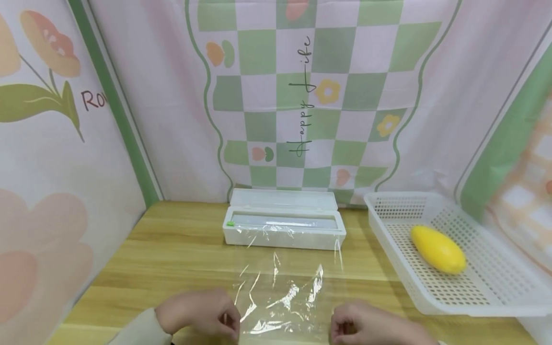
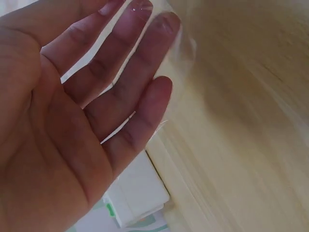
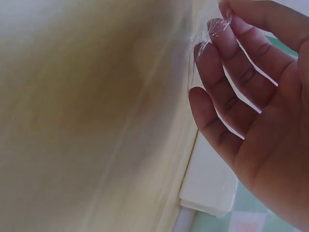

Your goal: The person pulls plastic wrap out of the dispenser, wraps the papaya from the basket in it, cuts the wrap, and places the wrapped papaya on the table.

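A sheet of clear plastic wrap (image 1: 289, 297) stretches from a white wrap dispenser box (image 1: 284, 239) toward the front of the table. The box's lid (image 1: 284, 199) stands raised, with the roll (image 1: 280, 221) showing inside. At the sheet's near left corner, my left hand (image 1: 207, 314) pinches the film. My right hand (image 1: 366, 323) pinches the near right corner. In the left wrist view the film's edge lies at the left fingers (image 2: 161, 29). Crumpled film gathers at the right fingertips (image 3: 215, 29) in the right wrist view.
To the right stands a white perforated basket (image 1: 405, 292) with a yellow oval fruit (image 1: 439, 250) in it. A printed curtain (image 1: 258, 96) hangs behind the wooden table (image 1: 172, 249) and along both sides. A green slider (image 1: 230, 224) sits at the box's left end.
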A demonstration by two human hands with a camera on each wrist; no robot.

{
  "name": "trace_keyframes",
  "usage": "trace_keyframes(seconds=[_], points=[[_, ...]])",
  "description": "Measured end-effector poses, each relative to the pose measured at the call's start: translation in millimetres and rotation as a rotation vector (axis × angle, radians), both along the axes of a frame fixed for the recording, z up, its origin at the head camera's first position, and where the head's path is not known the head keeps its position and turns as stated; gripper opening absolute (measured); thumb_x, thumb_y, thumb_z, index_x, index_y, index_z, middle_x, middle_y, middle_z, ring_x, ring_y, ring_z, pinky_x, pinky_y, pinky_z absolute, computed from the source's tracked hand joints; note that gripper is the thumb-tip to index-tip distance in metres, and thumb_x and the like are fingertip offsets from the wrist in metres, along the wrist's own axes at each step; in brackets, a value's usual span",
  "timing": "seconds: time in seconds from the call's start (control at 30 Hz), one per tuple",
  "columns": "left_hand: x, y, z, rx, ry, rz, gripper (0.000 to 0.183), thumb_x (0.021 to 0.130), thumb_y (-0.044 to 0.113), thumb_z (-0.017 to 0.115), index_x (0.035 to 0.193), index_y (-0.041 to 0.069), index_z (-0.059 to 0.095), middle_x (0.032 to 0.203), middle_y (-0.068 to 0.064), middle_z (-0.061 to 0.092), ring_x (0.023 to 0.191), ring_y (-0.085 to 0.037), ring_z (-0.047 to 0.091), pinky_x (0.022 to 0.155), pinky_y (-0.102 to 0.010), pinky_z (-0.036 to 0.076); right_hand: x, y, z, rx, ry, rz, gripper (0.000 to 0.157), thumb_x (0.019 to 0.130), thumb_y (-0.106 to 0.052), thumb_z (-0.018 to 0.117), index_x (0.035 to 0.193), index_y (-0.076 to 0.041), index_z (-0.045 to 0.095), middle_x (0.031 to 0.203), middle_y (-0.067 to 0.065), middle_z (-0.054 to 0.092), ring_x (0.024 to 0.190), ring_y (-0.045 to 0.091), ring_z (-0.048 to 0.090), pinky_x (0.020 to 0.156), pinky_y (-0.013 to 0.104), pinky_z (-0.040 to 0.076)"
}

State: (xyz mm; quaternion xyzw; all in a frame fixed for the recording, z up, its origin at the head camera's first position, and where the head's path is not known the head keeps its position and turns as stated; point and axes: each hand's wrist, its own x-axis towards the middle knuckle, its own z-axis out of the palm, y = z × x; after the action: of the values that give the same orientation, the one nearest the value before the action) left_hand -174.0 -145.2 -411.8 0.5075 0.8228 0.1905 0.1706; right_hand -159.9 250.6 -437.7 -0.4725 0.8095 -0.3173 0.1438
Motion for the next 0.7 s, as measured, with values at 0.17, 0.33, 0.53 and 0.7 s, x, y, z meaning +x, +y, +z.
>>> trace_keyframes(seconds=[0.17,0.33,0.53,0.7], points=[[2.8,-1.4,-5.2,-0.013,-0.015,0.048,0.013,0.09,0.018,0.075,0.077,0.019,0.075,0.069,0.025,0.06,0.062,0.014,0.049,0.057,-0.006,0.044,5.3,0.5,-1.6,0.012,-0.14,-0.055,0.008,0.094,-0.019,0.068,0.092,-0.025,0.07,0.081,-0.021,0.062,0.071,-0.005,0.057,0.06,0.019,0.052],[5.5,-1.8,-8.0,-0.018,-0.083,0.075,0.013,0.088,0.013,0.073,0.076,0.018,0.074,0.067,0.026,0.057,0.06,0.013,0.05,0.056,-0.009,0.046,10.6,2.3,-2.4,-0.003,-0.26,-0.108,0.006,0.093,-0.021,0.069,0.09,-0.025,0.07,0.079,-0.018,0.063,0.07,-0.002,0.058,0.059,0.022,0.053],[8.5,-1.2,-10.0,-0.034,-0.118,0.127,0.014,0.083,0.009,0.075,0.071,0.017,0.074,0.062,0.026,0.054,0.057,0.012,0.048,0.054,-0.01,0.047,12.3,3.5,-2.5,0.034,-0.178,-0.112,0.006,0.089,-0.028,0.075,0.089,-0.027,0.069,0.081,-0.02,0.06,0.073,-0.003,0.056,0.062,0.02,0.05],[9.0,-1.9,-11.8,-0.051,-0.139,0.17,0.013,0.081,0.01,0.078,0.071,0.018,0.074,0.061,0.026,0.055,0.057,0.009,0.05,0.054,-0.012,0.047,13.1,4.1,-2.0,0.049,-0.228,-0.11,0.004,0.089,-0.024,0.074,0.089,-0.026,0.07,0.078,-0.021,0.06,0.068,-0.004,0.055,0.058,0.02,0.051]])
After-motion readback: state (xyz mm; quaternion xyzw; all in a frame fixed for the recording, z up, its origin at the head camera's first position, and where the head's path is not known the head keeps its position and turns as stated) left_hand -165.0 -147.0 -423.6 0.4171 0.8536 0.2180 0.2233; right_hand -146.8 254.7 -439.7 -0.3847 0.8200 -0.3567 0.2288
